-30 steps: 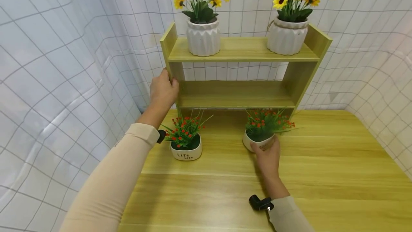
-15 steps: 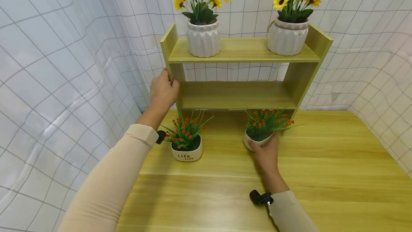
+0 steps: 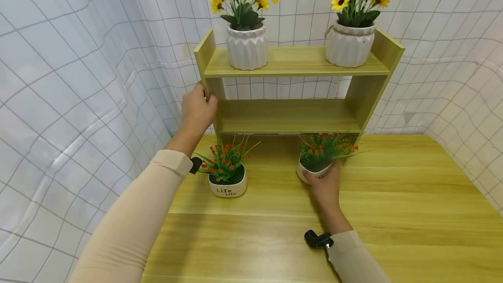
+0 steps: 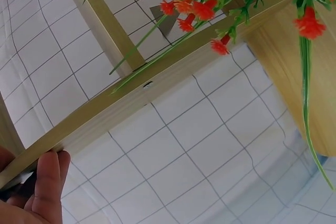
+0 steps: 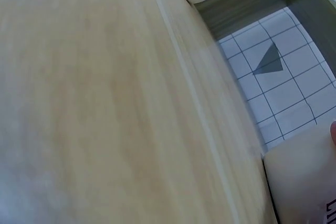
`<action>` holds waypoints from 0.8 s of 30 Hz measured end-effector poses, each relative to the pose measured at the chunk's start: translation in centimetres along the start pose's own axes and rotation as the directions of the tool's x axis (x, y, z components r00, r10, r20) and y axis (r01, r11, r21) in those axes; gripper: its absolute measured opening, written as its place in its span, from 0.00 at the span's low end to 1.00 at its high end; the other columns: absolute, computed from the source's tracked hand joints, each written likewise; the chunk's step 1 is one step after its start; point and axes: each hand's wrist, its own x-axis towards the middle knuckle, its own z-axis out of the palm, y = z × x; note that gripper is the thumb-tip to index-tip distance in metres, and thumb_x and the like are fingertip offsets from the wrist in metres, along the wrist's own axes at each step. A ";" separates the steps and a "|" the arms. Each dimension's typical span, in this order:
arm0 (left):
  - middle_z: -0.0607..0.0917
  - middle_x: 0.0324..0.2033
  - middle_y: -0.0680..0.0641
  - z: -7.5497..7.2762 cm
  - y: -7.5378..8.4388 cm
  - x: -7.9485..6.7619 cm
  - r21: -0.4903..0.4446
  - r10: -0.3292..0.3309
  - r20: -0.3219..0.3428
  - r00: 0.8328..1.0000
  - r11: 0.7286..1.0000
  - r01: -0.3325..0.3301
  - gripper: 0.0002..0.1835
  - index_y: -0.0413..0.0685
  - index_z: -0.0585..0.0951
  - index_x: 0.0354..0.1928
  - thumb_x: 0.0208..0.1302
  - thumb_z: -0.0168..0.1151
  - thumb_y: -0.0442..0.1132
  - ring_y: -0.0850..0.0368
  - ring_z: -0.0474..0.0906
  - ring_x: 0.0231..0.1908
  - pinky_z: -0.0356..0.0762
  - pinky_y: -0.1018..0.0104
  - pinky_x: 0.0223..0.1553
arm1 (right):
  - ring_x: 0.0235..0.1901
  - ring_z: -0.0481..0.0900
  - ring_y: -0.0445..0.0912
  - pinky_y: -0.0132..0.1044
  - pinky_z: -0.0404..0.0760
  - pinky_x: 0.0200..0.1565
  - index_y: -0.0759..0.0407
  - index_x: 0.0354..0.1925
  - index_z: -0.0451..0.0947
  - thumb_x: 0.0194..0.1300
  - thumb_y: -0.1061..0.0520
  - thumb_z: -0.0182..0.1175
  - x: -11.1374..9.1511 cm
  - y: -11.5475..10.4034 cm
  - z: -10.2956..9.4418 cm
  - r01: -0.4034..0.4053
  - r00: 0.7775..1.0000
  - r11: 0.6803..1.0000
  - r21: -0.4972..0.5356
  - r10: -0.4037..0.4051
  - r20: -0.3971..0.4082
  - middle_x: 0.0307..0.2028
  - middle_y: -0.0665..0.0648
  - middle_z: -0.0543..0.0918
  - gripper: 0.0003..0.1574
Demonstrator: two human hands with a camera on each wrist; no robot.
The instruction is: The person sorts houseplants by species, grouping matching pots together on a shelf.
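My left hand (image 3: 199,105) grips the left side panel of a wooden shelf (image 3: 291,115), thumb on the front edge; in the left wrist view its fingers (image 4: 48,179) press on the panel. Low in front of the shelf's right end, my right hand (image 3: 327,187) holds a white flower pot (image 3: 304,174) by its front right side. Green leaves and small red flowers spill from this pot and overlap the shelf's lower right. In the right wrist view, the pot (image 5: 304,174) is at the right edge with just a fingertip showing.
A matching lettered pot (image 3: 229,189) of red flowers stands on the table (image 3: 243,239) at left. Two ribbed white pots of yellow flowers, one left (image 3: 247,49) and one right (image 3: 349,46), stand on the top shelf. A gridded curtain (image 3: 70,77) surrounds the table.
The right hand and its pot have shifted very slightly away from me, toward the shelf. The left hand keeps its grip on the side panel.
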 end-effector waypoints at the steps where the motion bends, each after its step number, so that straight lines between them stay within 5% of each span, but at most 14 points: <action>1: 0.85 0.45 0.34 0.0 0.0 0.0 0.002 -0.001 0.004 1.000 1.000 0.001 0.15 0.37 0.76 0.53 0.71 0.51 0.39 0.38 0.84 0.45 0.82 0.48 0.40 | 0.63 0.66 0.55 0.48 0.65 0.62 0.64 0.71 0.54 0.52 0.61 0.75 0.0 0.1 -0.1 -0.010 1.000 1.000 -0.015 0.010 -0.006 0.63 0.65 0.67 0.57; 24: 0.84 0.45 0.31 0.0 -0.2 0.0 0.028 -0.020 0.038 0.999 0.999 0.019 0.16 0.37 0.74 0.55 0.73 0.49 0.39 0.34 0.83 0.44 0.81 0.45 0.40 | 0.62 0.66 0.56 0.51 0.72 0.57 0.60 0.76 0.46 0.53 0.52 0.77 -2.7 -2.5 -2.8 -0.179 0.983 0.983 0.040 0.181 -0.039 0.68 0.64 0.58 0.65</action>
